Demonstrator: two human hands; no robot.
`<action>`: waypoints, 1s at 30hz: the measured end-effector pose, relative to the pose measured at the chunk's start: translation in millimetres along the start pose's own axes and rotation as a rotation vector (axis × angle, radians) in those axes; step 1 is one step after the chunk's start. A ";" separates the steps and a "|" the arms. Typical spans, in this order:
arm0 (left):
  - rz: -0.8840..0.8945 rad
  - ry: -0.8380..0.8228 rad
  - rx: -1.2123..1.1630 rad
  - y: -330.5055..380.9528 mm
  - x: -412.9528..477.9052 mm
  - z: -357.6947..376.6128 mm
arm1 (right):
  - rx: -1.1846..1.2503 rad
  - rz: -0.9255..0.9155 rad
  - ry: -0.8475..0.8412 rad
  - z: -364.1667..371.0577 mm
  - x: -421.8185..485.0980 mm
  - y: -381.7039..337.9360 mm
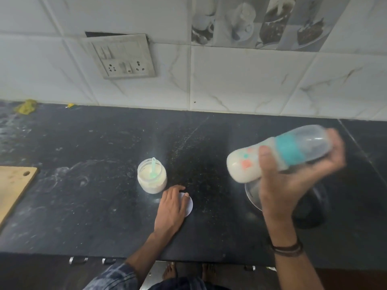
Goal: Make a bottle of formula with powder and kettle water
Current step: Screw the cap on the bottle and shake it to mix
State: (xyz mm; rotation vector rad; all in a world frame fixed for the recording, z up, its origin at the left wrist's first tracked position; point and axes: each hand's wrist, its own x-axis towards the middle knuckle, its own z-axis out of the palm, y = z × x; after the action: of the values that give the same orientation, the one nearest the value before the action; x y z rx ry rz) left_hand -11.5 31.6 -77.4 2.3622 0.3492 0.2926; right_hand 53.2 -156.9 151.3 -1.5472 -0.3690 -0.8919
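Bottle (289,149), milky, its coloured prints too blurred to read, lay tilted, gripped in the raised right hand (293,185); left hand (171,208) rested flat on a lid (189,206).

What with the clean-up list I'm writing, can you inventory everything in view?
baby bottle: one, clear, teal collar, milky contents, tilted above kettle
powder jar: one, clear, open, middle of counter
scoop: one, green, inside jar
lid: one, white, beside jar
kettle: one, black, right, partly hidden
cutting board: one, wooden, left edge
switchboard: one, grey, wall
scrap: one, yellow, back left
left hand: one, resting on lid
right hand: one, gripping bottle
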 end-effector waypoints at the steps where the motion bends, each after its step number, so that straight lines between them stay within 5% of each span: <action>1: -0.001 0.003 -0.001 -0.4 0.3 0.6 | 0.001 -0.036 0.061 -0.6 1.5 -1.7; 3: 0.001 0.000 -0.008 -0.2 0.3 0.7 | -0.065 0.008 0.045 1.5 -3.5 12.1; 7: 0.012 0.002 -0.026 -0.7 -0.1 -0.5 | -0.048 0.217 -0.395 4.1 -18.9 34.0; 13: 0.018 0.018 0.005 0.0 0.3 0.8 | -0.032 -0.069 -0.004 -2.0 -3.1 6.1; 17: 0.028 0.012 0.007 -1.1 0.0 -0.2 | -0.020 0.220 -0.264 7.7 -28.9 34.6; 22: 0.035 0.037 0.011 1.5 0.4 -0.3 | -0.011 0.200 -0.151 8.0 -30.2 46.9; 30: 0.048 0.031 0.021 -0.4 -0.7 -0.6 | -0.379 0.202 -0.636 9.5 -59.7 83.4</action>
State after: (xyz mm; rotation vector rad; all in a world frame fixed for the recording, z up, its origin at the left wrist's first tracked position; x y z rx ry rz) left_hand -12.4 32.0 -77.3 2.3917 0.3122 0.3498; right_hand 74.8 -149.0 50.9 -2.1706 -0.5003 -0.2982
